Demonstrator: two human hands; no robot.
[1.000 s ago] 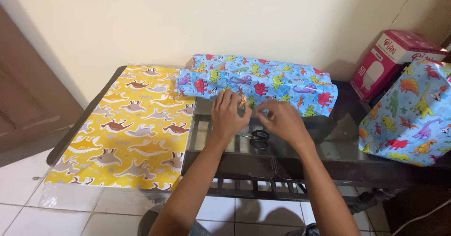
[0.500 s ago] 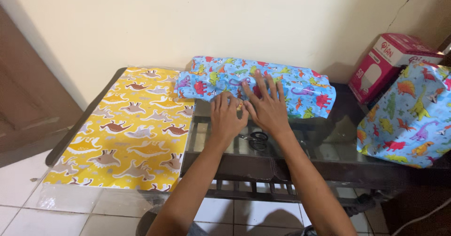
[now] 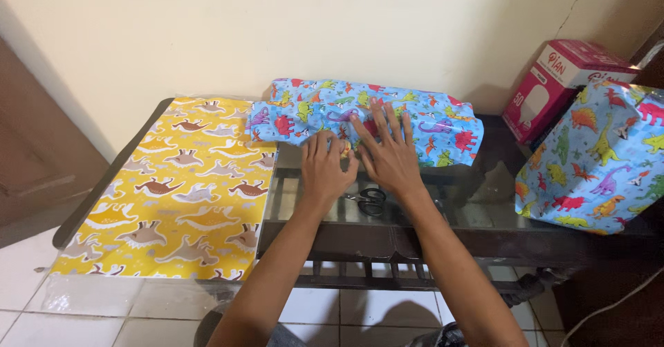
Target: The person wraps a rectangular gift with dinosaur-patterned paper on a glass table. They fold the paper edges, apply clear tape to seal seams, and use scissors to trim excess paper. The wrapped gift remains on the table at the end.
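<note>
Blue dinosaur-print wrapped parcel (image 3: 429,122) laid at the glass tabletop's (image 3: 477,212) far edge, right hand (image 3: 389,155) pressed flat on it, fingers spread, left hand (image 3: 325,167) laid open beside, black scissors (image 3: 370,200) just below, yellow wrapping sheet (image 3: 180,188) spread leftward.

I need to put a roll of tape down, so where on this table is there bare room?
Bare glass lies right of the scissors, between the blue wrapped parcel and the front edge, up to the large wrapped box. The yellow sheet covers the left. Both hands crowd the middle.
</note>
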